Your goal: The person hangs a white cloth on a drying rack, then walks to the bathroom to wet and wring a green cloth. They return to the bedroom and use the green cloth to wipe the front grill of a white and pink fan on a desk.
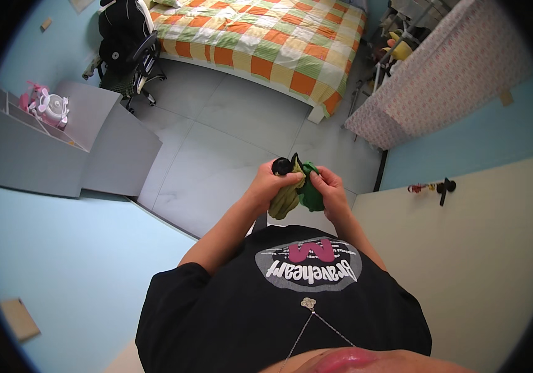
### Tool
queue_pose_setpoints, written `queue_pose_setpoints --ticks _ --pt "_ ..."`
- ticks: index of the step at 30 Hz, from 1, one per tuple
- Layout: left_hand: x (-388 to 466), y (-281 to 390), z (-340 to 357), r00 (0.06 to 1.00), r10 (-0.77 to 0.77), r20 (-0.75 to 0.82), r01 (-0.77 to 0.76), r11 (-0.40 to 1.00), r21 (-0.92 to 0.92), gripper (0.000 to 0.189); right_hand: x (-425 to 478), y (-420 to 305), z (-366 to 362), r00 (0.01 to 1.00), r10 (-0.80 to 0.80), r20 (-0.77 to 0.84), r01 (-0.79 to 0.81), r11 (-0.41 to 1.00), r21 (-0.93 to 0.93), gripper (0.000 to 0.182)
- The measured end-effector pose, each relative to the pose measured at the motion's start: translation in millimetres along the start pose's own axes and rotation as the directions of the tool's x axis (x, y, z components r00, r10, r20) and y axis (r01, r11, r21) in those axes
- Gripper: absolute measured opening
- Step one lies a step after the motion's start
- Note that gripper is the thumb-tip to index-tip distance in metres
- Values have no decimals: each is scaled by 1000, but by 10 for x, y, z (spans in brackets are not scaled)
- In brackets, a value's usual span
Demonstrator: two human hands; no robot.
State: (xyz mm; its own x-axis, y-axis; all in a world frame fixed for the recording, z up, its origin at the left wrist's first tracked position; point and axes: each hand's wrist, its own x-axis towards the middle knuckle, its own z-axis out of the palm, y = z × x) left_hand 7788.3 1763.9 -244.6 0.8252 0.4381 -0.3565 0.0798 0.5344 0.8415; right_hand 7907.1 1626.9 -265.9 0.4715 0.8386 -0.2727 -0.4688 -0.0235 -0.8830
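My left hand (264, 184) is closed around an olive-green fabric bundle (285, 203), its thumb lying across the top. A black round piece (282, 166) sticks out at the far end of the bundle, and a black pointed tip (295, 160) shows beside it. My right hand (334, 190) pinches a bright green piece of soft material (312, 196) between thumb and fingers. The two green things meet between my hands, in front of my chest; whether they are joined is too small to tell.
A checked bed (257, 37) stands ahead across the tiled floor (220, 140). To the left are a black office chair (129, 51) and a grey cabinet (122, 144) carrying a pink-and-white device (55, 106). On the right are a cloth-draped rack (443, 74) and a door with a black handle (443, 189).
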Motion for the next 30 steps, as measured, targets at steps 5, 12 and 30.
queue_pose_setpoints --ticks 5,12,30 --pt "649 465 -280 999 7 -49 -9 999 -45 24 913 -231 118 999 -31 36 30 999 32 20" --pt "1537 1110 -802 977 90 -195 -109 990 -91 25 2373 -638 281 989 38 140 -41 999 17 25" --pt "2697 2664 -2293 667 98 -738 -434 857 -278 20 5550 -1345 1897 595 461 658 -201 878 -434 37"
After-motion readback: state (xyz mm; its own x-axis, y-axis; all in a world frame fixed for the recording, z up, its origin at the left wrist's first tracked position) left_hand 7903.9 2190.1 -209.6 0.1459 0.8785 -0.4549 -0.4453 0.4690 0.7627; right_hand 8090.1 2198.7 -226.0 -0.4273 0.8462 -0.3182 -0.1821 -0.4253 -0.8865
